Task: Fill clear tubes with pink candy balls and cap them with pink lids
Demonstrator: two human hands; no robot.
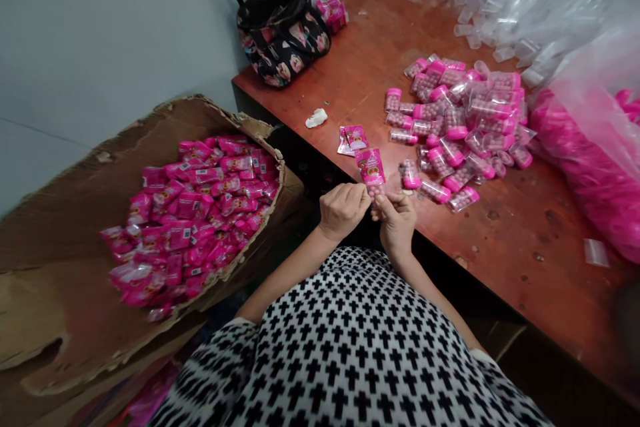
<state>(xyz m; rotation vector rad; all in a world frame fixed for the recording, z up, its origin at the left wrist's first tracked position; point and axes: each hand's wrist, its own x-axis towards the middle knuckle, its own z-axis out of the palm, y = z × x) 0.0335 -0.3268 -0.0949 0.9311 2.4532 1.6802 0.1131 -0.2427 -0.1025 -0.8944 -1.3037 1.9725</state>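
Both hands meet at the table's near edge around a small pink printed packet, with pink beads showing at its lower end. My left hand is closed at the packet's lower left, fingers curled. On the lower right side, my right hand pinches it between thumb and fingers. Just beyond lies another pink packet, flat on the table. To the right, several clear tubes of pink beads with pink caps lie in a heap; one capped tube stands nearest my right hand.
On my left, a torn cardboard box holds many filled pink packets. The reddish table carries a floral handbag, a white crumpled scrap, empty clear tubes and a plastic bag of pink caps.
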